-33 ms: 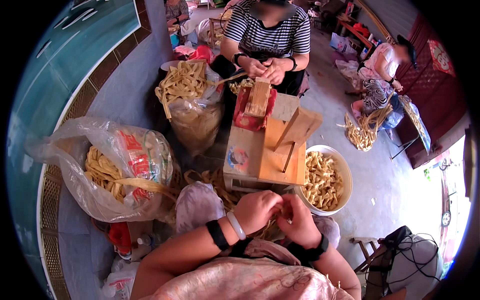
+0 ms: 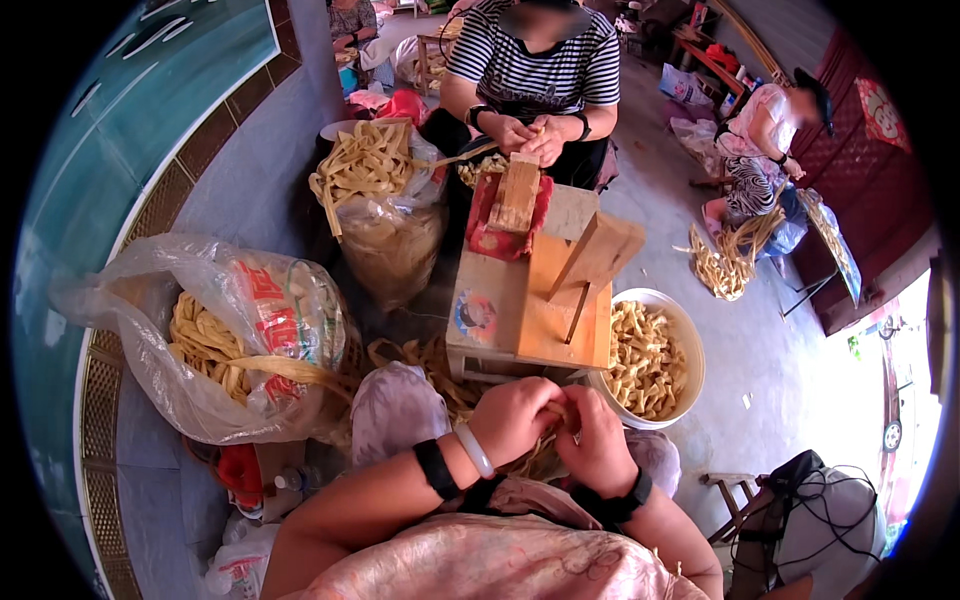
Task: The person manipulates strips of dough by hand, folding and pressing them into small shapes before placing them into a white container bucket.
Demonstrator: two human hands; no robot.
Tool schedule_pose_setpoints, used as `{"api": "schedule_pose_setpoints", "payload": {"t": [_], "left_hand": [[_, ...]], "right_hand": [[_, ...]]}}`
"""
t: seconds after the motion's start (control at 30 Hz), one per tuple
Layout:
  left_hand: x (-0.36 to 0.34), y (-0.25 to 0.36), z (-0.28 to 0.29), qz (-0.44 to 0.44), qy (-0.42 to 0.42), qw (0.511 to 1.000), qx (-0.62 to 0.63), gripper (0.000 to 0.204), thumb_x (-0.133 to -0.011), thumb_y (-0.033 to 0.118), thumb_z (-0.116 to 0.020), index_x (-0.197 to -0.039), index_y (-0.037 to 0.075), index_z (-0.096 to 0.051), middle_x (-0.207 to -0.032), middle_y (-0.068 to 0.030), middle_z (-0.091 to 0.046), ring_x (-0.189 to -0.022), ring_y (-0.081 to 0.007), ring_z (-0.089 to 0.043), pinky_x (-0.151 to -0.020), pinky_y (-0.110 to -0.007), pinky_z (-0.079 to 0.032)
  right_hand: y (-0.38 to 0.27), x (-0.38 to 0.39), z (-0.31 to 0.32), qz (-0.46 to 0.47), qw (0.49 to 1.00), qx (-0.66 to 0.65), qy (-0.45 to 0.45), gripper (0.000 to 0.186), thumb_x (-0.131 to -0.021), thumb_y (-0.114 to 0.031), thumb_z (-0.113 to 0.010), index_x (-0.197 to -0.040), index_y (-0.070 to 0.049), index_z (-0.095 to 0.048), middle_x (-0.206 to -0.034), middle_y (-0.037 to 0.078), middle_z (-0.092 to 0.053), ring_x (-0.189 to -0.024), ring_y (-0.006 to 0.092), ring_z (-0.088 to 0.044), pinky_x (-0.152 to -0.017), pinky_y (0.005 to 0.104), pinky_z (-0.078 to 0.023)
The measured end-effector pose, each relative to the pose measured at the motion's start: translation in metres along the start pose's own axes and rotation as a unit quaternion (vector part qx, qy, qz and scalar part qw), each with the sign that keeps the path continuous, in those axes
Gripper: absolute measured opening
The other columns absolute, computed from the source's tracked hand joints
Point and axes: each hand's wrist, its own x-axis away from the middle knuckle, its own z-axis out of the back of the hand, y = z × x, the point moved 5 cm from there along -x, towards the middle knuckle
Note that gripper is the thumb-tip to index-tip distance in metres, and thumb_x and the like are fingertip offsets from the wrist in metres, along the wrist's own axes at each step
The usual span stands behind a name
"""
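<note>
- Your left hand [image 2: 512,415]: reaches in from the lower edge above your lap, fingers curled and drawn together at the tips; pale bracelet [image 2: 473,450] and black band [image 2: 435,466] at the wrist.
- Your right hand [image 2: 600,435]: just beside the left, fingers bent inward, tips meeting the left's; dark watch [image 2: 634,496] at the wrist.
- Tan strip [image 2: 556,409]: one piece, pinched between the fingers of both your hands, in front of the bench; mostly hidden by them, so its exact form cannot be told.
- Loose strips [image 2: 528,462]: tan, below your hands, partly covered by them.
- Bench [image 2: 490,285]: pale, ahead of you; carries an orange-brown board [image 2: 542,335] with an upright wooden plate [image 2: 600,250], and a wood block [image 2: 517,195] on a red cloth [image 2: 488,205].
- White bucket [image 2: 698,352]: at the bench's right, near your right hand; holds many short knotted pieces [image 2: 643,362].
- Clear plastic bag [image 2: 130,290]: to your left, open, with coiled strips [image 2: 205,345] inside.
- Second bag [image 2: 390,255]: farther off, left of the bench, tan strips [image 2: 370,165] heaped at its top.
- Co-worker [image 2: 540,65]: across the bench in a striped shirt, both hands together above the block.
</note>
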Motion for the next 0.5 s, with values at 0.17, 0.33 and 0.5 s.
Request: {"api": "schedule_pose_setpoints", "payload": {"t": [0.17,0.33,0.5], "left_hand": [[0.009,-0.026,-0.022,0.203,-0.098,0.856,0.466,0.018,-0.088,0.005,-0.069,-0.104,0.001,-0.063,-0.101,-0.0008,-0.062,-0.098,-0.0100,-0.059,-0.085,-0.026,-0.052],[0.007,-0.021,-0.007,0.075,-0.015,0.957,0.279,0.015,-0.092,0.005,-0.063,-0.106,0.001,-0.065,-0.101,-0.0047,-0.063,-0.095,-0.0133,-0.060,-0.081,-0.026,-0.049],[0.003,-0.015,-0.004,0.130,-0.004,0.941,0.311,0.024,-0.098,0.019,-0.056,-0.105,-0.002,-0.065,-0.090,-0.0098,-0.067,-0.079,-0.0132,-0.061,-0.074,-0.027,-0.049]], "right_hand": [[0.036,0.016,-0.001,-0.134,0.987,-0.083,-0.046,0.026,-0.080,0.007,-0.061,-0.104,0.000,-0.053,-0.090,0.015,-0.058,-0.080,0.0236,-0.061,-0.066,0.0317,-0.048],[0.034,0.016,-0.002,-0.144,0.967,-0.176,-0.111,0.013,-0.089,-0.008,-0.063,-0.099,-0.001,-0.060,-0.085,0.014,-0.061,-0.078,0.0256,-0.063,-0.069,0.0353,-0.049],[0.024,0.008,-0.005,-0.084,0.984,-0.135,-0.082,0.014,-0.091,-0.015,-0.061,-0.093,-0.001,-0.062,-0.081,0.019,-0.062,-0.075,0.0385,-0.060,-0.067,0.0416,-0.049]]}}
